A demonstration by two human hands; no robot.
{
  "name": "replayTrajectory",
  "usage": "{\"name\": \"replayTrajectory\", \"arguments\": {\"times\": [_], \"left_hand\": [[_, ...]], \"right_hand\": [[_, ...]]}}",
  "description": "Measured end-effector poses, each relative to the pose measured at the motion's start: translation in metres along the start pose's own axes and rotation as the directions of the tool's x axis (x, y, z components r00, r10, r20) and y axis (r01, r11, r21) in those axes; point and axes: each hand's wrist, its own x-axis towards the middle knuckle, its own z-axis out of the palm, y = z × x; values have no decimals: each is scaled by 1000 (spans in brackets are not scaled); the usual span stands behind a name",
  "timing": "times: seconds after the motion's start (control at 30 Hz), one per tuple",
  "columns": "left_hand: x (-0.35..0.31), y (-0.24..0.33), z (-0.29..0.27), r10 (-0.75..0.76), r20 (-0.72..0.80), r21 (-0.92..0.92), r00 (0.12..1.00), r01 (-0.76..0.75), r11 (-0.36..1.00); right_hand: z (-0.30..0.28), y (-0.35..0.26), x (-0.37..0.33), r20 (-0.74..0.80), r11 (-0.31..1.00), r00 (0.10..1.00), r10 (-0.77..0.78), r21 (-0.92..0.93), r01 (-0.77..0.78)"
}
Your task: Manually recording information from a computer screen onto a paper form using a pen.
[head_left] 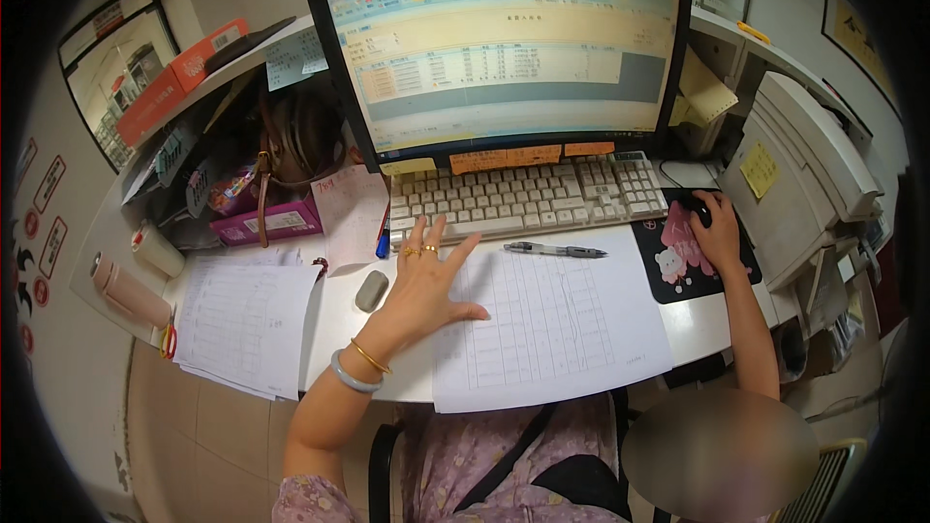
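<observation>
Now left hand point(423, 283) rests on the sheet point(542, 324), right hand point(715, 228) on mouse point(694, 205).

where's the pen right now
In the head view the pen lies flat at the top edge of the printed sheet, just in front of the keyboard, between the left hand and the right hand on the mouse.

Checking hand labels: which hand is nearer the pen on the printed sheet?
Left. The left hand rests spread on the printed sheet, its fingertips just left of the pen. The right hand is off to the pen's right, on the mouse.
</observation>
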Motion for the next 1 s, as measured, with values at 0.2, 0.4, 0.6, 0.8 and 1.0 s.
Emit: {"name": "replayTrajectory", "arguments": {"times": [0.2,0.4,0.6,0.8,1.0], "left_hand": [[-4,6,-4,1,-6,-26,1000,-1,1000],[0,-8,-6,-13,-113,18,994,15,1000],[-28,12,-64,118,157,-186,981,-88,979],[-114,62,-33,406,96,-81,909,-400,913],[-140,76,21,224,-238,4,945,-229,973]], "right_hand": [[-16,-29,3,-173,949,965,-197,-279,144],[-20,-141,5,424,897,795,-433,290,334],[8,-171,-3,382,767,676,-630,172,618],[-22,-215,-8,515,902,751,-414,343,262],[-26,-285,-56,662,447,450,-600,743,-498]]}}
